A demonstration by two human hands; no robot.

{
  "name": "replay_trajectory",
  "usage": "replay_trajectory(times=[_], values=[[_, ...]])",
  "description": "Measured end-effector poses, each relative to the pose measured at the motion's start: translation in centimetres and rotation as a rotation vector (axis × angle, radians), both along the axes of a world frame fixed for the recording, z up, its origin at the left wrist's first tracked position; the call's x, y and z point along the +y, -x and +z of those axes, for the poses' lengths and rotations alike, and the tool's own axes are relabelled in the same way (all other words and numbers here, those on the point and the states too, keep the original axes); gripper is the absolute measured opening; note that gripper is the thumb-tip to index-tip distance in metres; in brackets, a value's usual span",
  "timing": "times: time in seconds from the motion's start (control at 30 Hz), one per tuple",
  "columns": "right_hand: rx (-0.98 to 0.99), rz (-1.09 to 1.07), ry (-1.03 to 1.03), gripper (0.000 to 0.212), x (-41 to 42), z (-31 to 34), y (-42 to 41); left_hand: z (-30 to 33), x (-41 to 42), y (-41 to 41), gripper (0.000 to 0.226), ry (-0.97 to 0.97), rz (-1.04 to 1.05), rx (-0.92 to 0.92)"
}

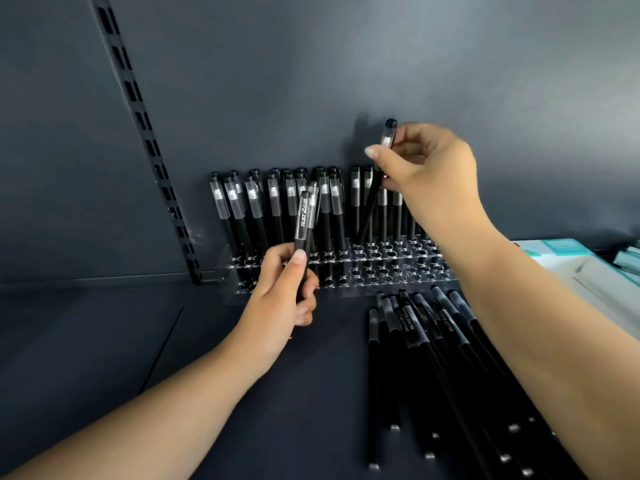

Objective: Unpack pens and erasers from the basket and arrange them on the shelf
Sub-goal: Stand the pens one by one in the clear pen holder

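The right hand (424, 171) is gripping a slim black pen (372, 202), tilted over the clear acrylic rack (398, 268). Two capped pens (304, 233) are being clasped by the left hand (284, 292) at nine o'clock; empty round holes are lying at the rack's front edge.

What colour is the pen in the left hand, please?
Black, with a clear cap: the pen in the left hand, head view.

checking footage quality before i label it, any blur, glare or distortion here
Head view: wide-angle bend bows the slotted upright; light falls from upper right, leaving the left dark; the right hand and its pen cast a soft shadow on the back wall; the clear rack glints slightly; loose pens smear toward the bottom edge.
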State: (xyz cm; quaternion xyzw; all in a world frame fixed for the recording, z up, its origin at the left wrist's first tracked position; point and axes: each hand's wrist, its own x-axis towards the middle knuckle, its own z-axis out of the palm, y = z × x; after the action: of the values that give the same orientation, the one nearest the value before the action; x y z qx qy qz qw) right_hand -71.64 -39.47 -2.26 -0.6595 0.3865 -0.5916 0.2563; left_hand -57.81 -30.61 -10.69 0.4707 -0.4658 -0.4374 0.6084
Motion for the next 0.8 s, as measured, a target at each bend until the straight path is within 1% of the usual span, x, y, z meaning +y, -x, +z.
replay_trajectory(times=[0.1, 0.23, 0.33, 0.4, 0.47, 0.6, 0.67, 0.73, 0.8], values=[[0.002, -0.003, 0.007, 0.020, 0.1, -0.3, -0.2, 0.0, 0.1, 0.0, 0.014, 0.019, 0.006, -0.010], [0.052, -0.030, 0.027, 0.025, 0.0, -0.5, 0.0, -0.1, 0.3, 0.1, 0.013, 0.036, 0.005, -0.070], [0.055, -0.021, 0.003, 0.028, -0.5, -1.1, -0.1, -0.2, 0.1, 0.1, 0.013, 0.042, 0.012, -0.090], [0.096, -0.003, -0.020, 0.030, -0.7, -1.6, -0.3, -0.3, 0.0, 0.1, 0.013, 0.045, 0.031, -0.091], [0.173, 0.014, -0.044, 0.030, -0.8, -2.1, -0.3, -0.5, -0.2, 0.0, 0.012, 0.053, 0.058, -0.102], [0.459, 0.062, -0.149, 0.029, -0.7, -2.5, -0.3, -0.6, -0.5, -0.2, 0.013, 0.073, 0.105, -0.123], [0.543, 0.061, -0.168, 0.031, -0.6, -2.5, -0.2, -0.6, -0.5, -0.3, 0.013, 0.062, 0.106, -0.120], [0.669, 0.027, -0.148, 0.036, -0.7, -2.5, -0.2, -0.5, -0.4, -0.3, 0.013, 0.065, 0.099, -0.133], [0.804, -0.003, -0.140, 0.049, -0.6, -2.5, -0.3, -0.5, -0.3, -0.2, 0.013, 0.074, 0.089, -0.146]])
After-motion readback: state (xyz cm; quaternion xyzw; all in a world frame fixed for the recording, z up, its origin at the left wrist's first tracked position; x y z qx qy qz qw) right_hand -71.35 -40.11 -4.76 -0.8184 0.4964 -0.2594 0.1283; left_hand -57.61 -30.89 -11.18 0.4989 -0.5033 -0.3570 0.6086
